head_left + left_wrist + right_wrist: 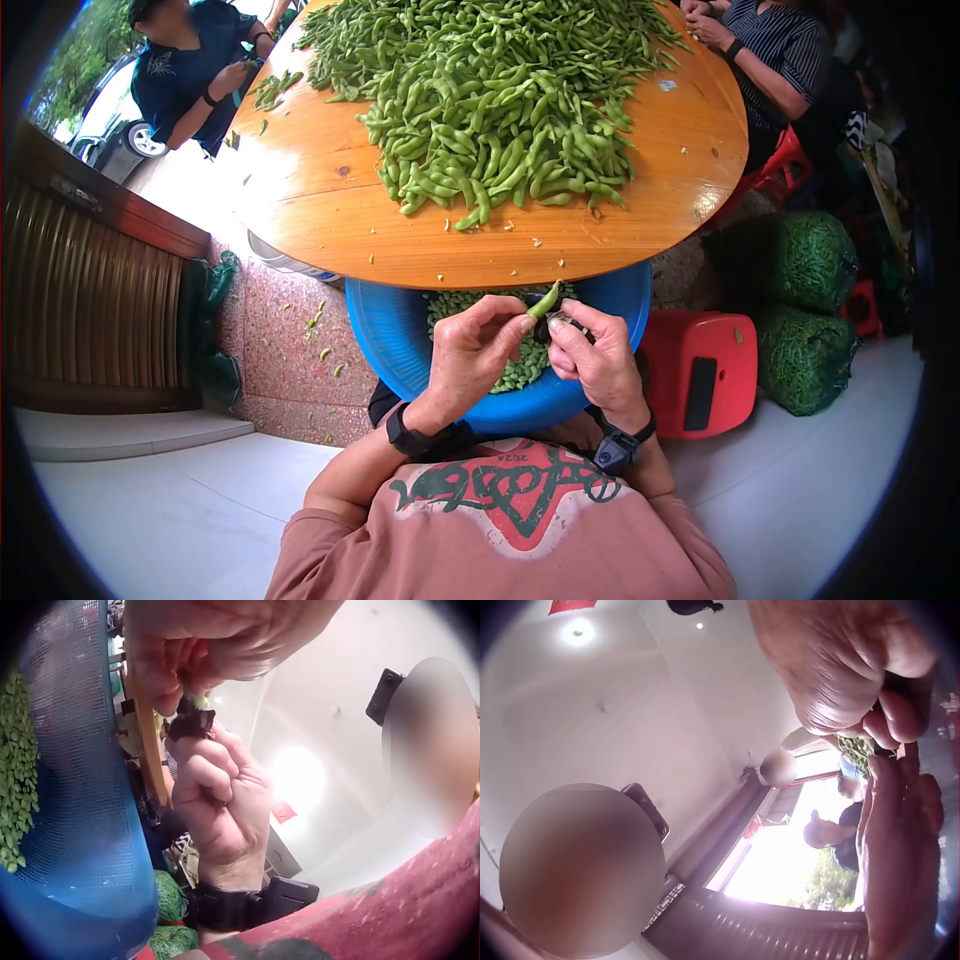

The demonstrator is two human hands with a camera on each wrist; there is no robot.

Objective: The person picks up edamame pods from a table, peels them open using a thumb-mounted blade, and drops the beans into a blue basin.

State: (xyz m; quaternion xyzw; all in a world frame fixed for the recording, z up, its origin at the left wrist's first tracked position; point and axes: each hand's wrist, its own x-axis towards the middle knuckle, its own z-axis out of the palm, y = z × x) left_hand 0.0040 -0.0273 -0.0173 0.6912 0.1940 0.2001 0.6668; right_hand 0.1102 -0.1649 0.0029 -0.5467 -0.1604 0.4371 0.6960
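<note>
My left hand (478,345) pinches a green soybean pod (545,300) between thumb and forefinger, its tip pointing up and away. Right beside it is my right hand (598,362), with its fingers curled. A small black piece (192,724) with a ragged edge sits at the right thumb and forefinger, close against the pod; I cannot tell whether it is gripped or worn on the fingers. Both hands are over a blue basin (385,335) that holds shelled green beans (520,373). In the right wrist view the fingers hide most of the pod.
A wooden table (310,215) bears a big heap of soybean pods (500,110). A red stool (735,390) and filled green net bags (805,360) stand at the right. Two people sit or stand around the table. Pods and scraps litter the floor (290,370) at the left.
</note>
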